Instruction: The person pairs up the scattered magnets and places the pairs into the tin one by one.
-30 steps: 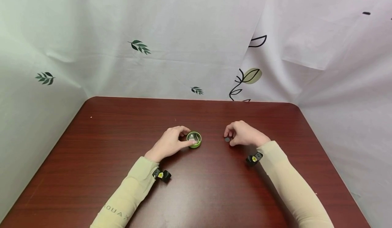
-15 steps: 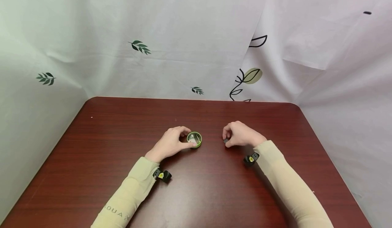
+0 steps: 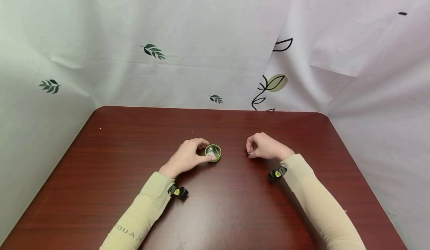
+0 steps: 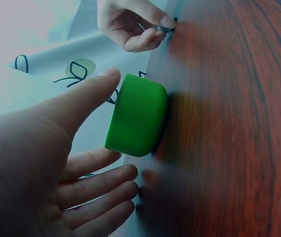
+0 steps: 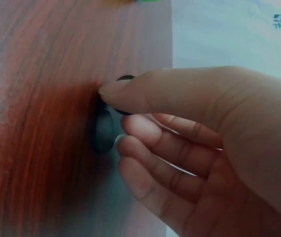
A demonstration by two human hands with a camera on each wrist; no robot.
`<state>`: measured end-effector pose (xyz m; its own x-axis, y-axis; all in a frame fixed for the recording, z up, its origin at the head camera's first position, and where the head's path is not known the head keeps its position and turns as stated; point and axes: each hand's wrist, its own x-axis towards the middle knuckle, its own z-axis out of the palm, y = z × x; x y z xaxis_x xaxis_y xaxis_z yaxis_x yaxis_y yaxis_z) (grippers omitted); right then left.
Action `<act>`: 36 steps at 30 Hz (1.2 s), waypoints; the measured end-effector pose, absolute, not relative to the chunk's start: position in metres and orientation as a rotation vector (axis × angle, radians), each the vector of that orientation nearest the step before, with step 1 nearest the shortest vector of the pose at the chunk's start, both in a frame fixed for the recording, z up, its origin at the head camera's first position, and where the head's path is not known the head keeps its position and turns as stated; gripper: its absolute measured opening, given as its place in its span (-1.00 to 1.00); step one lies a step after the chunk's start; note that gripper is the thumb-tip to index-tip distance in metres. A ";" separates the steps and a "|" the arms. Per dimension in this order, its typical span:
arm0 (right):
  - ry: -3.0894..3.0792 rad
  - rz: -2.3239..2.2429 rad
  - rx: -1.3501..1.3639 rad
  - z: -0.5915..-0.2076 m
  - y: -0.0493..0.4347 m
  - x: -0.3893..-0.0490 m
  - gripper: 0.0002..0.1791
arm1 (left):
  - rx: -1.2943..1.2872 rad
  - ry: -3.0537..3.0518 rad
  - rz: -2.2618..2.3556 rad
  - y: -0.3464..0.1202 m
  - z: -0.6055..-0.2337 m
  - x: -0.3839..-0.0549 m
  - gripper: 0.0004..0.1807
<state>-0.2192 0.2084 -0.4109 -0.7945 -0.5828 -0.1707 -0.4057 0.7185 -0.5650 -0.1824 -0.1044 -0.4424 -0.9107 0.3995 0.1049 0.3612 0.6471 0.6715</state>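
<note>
On the table, a small round green tin (image 3: 217, 158) stands with its open side up, silvery inside with a pale strip in it. My left hand (image 3: 184, 158) grips the tin from the left, thumb at its near rim and index finger across from it; the other fingers extend loosely in the left wrist view. Further right, my right hand (image 3: 267, 146) pinches a small dark disc (image 5: 125, 78) between thumb and fingers, close over the table. Much of that disc is hidden behind the thumb. A second dark round shape (image 5: 103, 132) shows at the tabletop just below the fingertips.
The dark red wooden table (image 3: 215, 205) has rounded far corners. A white cloth (image 3: 201, 26) with leaf prints hangs behind it and along both sides. Black camera straps sit on the left wrist (image 3: 178, 192) and right wrist (image 3: 277, 174).
My right hand shifted slightly left, then a little back right, and the dark disc turned from flat-on to nearly edge-on. The left hand and the tin stay in place.
</note>
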 end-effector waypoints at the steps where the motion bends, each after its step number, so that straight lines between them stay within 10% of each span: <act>1: 2.589 -0.733 -0.779 -0.411 0.208 -0.219 -0.78 | 0.646 2.805 1.122 -0.104 -0.443 -0.183 -0.45; 36: 2.663 -0.637 -0.813 -0.414 0.201 -0.215 -0.78 | 0.658 2.810 1.100 -0.104 -0.442 -0.184 -0.45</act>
